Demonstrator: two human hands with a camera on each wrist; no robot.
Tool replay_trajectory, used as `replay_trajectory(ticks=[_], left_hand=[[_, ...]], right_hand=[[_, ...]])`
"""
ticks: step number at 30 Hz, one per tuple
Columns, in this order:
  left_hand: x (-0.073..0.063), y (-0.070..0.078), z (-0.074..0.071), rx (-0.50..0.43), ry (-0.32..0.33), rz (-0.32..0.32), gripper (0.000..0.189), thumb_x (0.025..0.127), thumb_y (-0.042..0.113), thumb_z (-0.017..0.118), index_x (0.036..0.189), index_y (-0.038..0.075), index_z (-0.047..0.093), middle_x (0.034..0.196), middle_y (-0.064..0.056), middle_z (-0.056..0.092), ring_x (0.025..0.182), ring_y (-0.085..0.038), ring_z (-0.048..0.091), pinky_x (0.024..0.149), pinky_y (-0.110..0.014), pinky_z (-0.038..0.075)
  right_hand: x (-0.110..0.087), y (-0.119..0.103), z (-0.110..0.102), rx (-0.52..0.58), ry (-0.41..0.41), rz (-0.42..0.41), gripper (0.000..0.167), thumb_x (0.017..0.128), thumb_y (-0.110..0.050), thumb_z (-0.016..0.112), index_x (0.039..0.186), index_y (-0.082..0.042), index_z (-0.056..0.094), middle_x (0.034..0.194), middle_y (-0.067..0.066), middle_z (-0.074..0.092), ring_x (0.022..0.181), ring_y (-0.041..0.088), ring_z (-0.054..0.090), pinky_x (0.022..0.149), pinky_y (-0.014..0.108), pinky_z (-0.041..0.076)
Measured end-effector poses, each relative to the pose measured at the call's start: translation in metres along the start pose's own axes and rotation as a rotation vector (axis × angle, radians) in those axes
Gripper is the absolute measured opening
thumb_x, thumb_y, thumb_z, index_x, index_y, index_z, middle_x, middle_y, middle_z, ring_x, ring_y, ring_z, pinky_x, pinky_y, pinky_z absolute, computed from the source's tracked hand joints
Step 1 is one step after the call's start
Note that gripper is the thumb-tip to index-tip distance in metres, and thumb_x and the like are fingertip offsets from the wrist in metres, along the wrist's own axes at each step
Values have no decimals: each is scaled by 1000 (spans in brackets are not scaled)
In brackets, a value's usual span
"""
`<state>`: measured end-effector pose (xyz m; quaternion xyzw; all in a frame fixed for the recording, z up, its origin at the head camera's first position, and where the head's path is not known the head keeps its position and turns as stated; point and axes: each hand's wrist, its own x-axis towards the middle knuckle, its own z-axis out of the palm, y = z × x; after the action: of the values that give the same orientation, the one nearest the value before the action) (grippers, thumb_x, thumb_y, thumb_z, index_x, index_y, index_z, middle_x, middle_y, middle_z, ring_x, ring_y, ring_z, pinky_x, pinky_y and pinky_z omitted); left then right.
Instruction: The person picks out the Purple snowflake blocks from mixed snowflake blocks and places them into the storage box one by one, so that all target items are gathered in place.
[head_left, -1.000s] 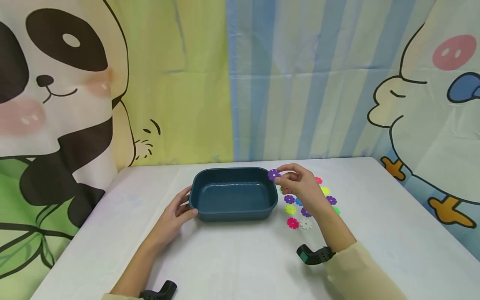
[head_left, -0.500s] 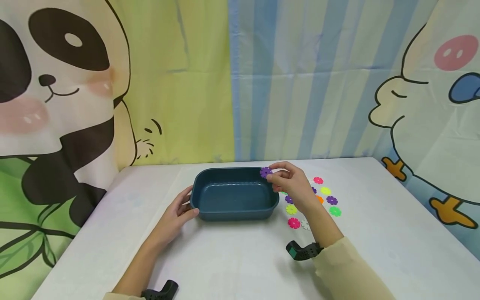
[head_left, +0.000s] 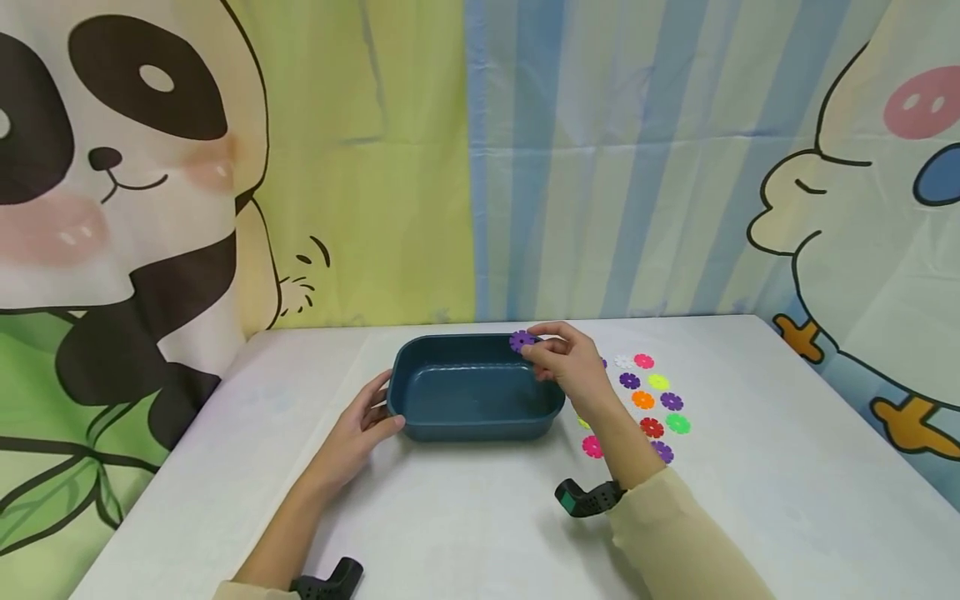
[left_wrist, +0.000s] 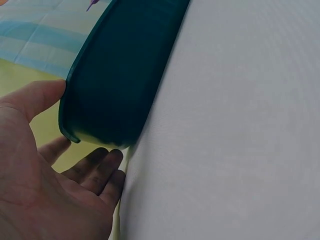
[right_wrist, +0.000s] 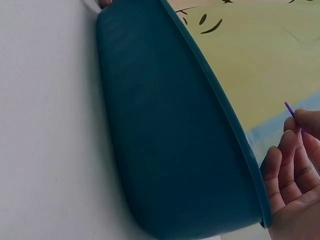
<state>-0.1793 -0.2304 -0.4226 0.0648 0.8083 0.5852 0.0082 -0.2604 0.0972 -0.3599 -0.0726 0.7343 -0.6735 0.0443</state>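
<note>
Head view: high, set back, facing forward and down over the counter [head_left: 450, 525]; whole basin [head_left: 476, 432] in frame. Left wrist: low, close, rolled sideways, facing the basin's near side from its left end. Right wrist: nearer, from right end, rolled opposite. All three share that side.

The dish [head_left: 480, 431] looks like smooth plastic, slightly glossy inside. The discs [head_left: 678, 424] seem of matt plastic. The surface [head_left: 465, 508] is matt cloth; behind its far edge, the curtain [head_left: 585, 167] is creased fabric.
</note>
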Motion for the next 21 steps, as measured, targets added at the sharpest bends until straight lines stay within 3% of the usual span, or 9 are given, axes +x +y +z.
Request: replay_trajectory(ticks=[5, 11, 18, 21], left_hand=[[-1, 0, 0, 6, -2, 6, 73, 102, 22, 64, 164, 21, 27, 159, -19, 44, 137, -35, 53, 105, -28, 48], [-1, 0, -1, -25, -18, 17, 72, 102, 17, 63, 164, 19, 26, 159, -20, 43, 138, -36, 51, 100, -17, 46], [0, 0, -1, -22, -18, 15, 72, 103, 17, 62, 165, 19, 25, 160, -20, 42, 138, -36, 51, 99, -15, 45], [0, 0, -1, -18, -14, 12, 72, 103, 18, 62, 165, 20, 25, 160, -19, 41, 138, -35, 51, 99, -15, 45]], right_hand=[[3, -1, 10, -1, -14, -11, 39, 96, -21, 75, 131, -10, 63, 96, 9, 72, 78, 24, 65, 75, 23, 60], [7, -2, 21, -19, -10, -5, 36, 96, -18, 75, 129, -10, 65, 101, 18, 71, 80, 29, 66, 74, 25, 60], [13, 1, 29, -37, -28, -18, 38, 96, -19, 75, 130, -8, 64, 84, -1, 71, 75, 24, 66, 73, 25, 60], [16, 4, 33, -35, -35, -25, 37, 96, -19, 75, 129, -7, 65, 83, -2, 71, 74, 22, 65, 73, 26, 60]])
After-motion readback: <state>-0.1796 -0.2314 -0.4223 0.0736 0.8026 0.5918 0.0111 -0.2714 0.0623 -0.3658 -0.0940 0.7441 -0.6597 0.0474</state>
